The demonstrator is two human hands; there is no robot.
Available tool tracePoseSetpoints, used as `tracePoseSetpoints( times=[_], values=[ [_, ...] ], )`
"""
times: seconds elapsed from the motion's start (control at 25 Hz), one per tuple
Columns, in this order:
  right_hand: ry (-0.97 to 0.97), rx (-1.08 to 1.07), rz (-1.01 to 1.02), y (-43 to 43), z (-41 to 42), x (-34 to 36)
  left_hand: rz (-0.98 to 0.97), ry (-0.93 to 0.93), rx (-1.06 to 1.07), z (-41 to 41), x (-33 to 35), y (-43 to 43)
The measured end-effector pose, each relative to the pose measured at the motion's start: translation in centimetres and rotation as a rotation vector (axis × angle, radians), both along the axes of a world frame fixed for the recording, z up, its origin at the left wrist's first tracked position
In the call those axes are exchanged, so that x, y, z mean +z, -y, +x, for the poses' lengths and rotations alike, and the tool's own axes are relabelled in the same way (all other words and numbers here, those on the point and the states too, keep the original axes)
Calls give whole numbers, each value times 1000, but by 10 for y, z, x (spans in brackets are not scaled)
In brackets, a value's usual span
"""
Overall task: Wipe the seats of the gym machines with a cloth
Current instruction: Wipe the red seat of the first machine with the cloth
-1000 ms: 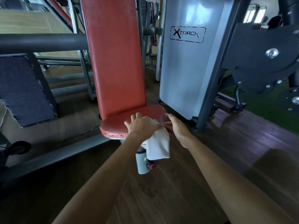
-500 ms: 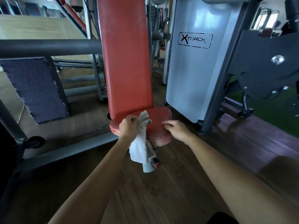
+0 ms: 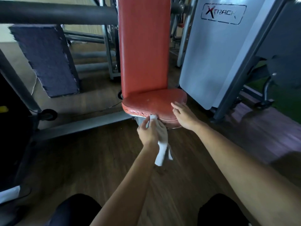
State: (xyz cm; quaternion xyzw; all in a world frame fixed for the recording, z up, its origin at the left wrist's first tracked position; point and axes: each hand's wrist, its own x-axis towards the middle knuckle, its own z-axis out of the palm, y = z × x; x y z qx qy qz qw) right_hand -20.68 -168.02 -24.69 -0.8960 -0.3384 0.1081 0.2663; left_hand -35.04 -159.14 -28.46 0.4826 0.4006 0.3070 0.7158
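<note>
Left hand (image 3: 147,132) grips white cloth (image 3: 160,141), top end touching front edge of red seat (image 3: 153,103) just above the hand, rest hanging below it. Right hand (image 3: 184,115), fingers relaxed and spread, rests on seat's front right edge, near the left hand.

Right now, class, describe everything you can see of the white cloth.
The cloth is white, soft fabric, bunched into a crumpled strip. The left hand grips its middle. Its upper end touches the worn front edge of the red seat; its lower end hangs loose, in two tails, above the wooden floor.
</note>
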Motion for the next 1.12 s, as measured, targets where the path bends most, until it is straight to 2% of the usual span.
tracePoseSetpoints(
  times=[0.2, 0.36, 0.44, 0.64, 0.72, 0.84, 0.96, 1.04, 1.12],
  values=[
    [31, -6, 16, -1, 0, -2, 136, -81, 1, 2, 5, 38],
    [68, -14, 39, -1, 0, -3, 258, 71, -145, -7, -12, 66],
    [78, -11, 42, 0, -1, -3, 287, 67, -153, -10, -23, 63],
    [83, 0, 67, 4, -8, 0, 268, 38, 243, 0, -20, 34],
    [103, 14, 74, 4, -12, 3, 267, 14, 279, 10, -11, 26],
    [107, 3, 101, 5, -8, 3, 248, -44, 121, 11, -8, 41],
    [96, -13, 119, 7, -5, -2, 291, -16, -109, -7, -17, 71],
    [111, -6, 97, 6, -4, -1, 291, 3, -101, -9, -20, 74],
    [148, 31, 47, 5, -5, 3, 279, -19, 41, 2, -16, 65]
  ],
)
